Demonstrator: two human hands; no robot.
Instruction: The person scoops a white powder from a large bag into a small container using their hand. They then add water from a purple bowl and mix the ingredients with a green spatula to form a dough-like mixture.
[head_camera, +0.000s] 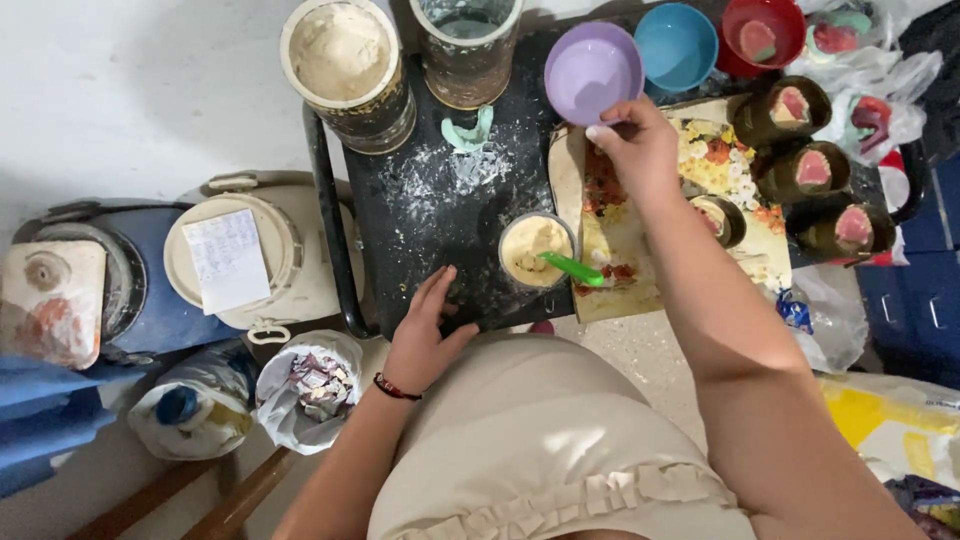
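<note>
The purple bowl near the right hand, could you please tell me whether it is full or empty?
Empty: the purple bowl stands upright, showing only its bare inside. The right hand grips its near rim.

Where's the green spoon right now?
In the head view, the green spoon lies across the cream-filled cup near the table's front edge, between the left hand and the flowered board.

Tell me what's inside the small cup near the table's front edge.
The small cup holds a pale creamy mixture, with a green spoon resting in it. The spoon's tip and the cup's bottom are covered.
</note>
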